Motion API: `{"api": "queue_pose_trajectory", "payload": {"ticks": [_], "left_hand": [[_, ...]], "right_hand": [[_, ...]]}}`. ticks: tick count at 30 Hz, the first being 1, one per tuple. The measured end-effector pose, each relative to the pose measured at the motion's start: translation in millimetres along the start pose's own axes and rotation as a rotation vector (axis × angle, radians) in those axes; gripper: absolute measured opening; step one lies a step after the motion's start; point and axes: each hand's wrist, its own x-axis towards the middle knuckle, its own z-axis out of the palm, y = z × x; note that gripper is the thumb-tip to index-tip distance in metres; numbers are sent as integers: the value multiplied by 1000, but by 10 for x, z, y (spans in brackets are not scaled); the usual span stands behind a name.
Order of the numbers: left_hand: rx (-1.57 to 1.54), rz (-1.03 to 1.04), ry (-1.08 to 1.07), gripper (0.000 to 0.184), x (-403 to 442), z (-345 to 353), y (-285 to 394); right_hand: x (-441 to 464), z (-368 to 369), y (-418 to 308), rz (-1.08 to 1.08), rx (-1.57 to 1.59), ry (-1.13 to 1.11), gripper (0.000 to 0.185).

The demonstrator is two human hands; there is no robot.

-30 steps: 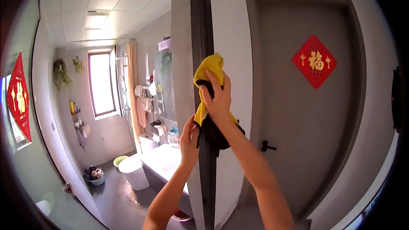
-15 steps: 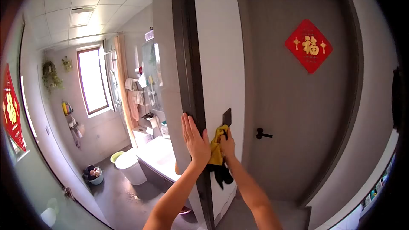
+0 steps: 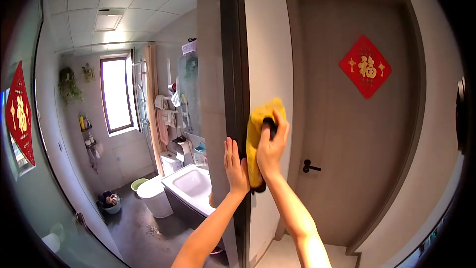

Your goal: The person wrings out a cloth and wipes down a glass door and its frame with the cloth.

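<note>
My left hand (image 3: 237, 168) lies flat against the dark door frame (image 3: 234, 84), fingers stretched upward and holding nothing. Just right of it, my right hand (image 3: 271, 146) grips a yellow and black cloth (image 3: 255, 134), thumb pressed into a black fold. The cloth lies against the narrow white wall (image 3: 265, 34) beside the frame. Its lower black end hangs below my right hand. The dark switch plate on that wall is hidden behind the cloth and hand.
A closed grey door (image 3: 357, 134) with a black handle (image 3: 311, 166) and a red diamond decoration (image 3: 366, 67) stands to the right. On the left, the bathroom holds a sink (image 3: 193, 184), a toilet (image 3: 154, 196) and a bucket (image 3: 113, 206). A glass door (image 3: 49, 183) stands at far left.
My right hand has moved up the wall with the cloth, which now covers the switch plate. My left hand stays on the frame. The camera view has shifted slightly.
</note>
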Motion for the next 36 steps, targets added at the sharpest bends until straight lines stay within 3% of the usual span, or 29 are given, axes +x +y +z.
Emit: {"api": "queue_pose_trajectory", "payload": {"ticks": [2,5,6,8,10,11,16,18,20,23,28,30,33,35,36], "left_hand": [[-258,-15,-66,53,56,-172,-29],[-488,-98,-66,58,128,-338,-136],[-627,-166,-108,59,145,-394,-170],[-702,-304,-113,59,155,-444,-187],[-854,-430,-66,62,242,-485,-160],[-947,-516,-36,57,272,-523,-112],[-764,-557,33,43,-4,-584,-120],[-591,-536,15,38,-99,-614,-112],[-620,-565,10,36,-192,-689,-131],[-610,-586,-68,36,-217,-814,-84],[-524,-576,-101,35,-161,-881,-32],[-522,-552,-162,35,-147,-891,-10],[-604,-565,-105,34,-214,-782,-126],[-574,-537,-93,34,-300,-773,-220],[-550,-508,-81,33,-347,-763,-248]], "right_hand": [[425,349,-218,-158,61,108,51],[875,709,-453,-369,-261,-91,58],[836,761,-448,-372,-258,-93,58],[637,775,-390,-507,-562,-12,69],[310,682,-291,-471,-563,-4,77],[105,610,-217,-479,-581,-17,72],[-1062,252,329,-701,-811,-66,31],[-1444,65,436,-785,-881,-196,26],[-1556,-107,505,-928,-882,-321,28],[-1186,-103,402,-1002,-892,-429,29],[265,576,-215,-736,-717,-93,46],[704,823,-480,-687,-687,57,45],[906,1040,-396,-807,-871,54,37],[592,1098,-274,-1044,-1157,-44,26],[412,1114,-152,-1081,-1150,-50,26]]}}
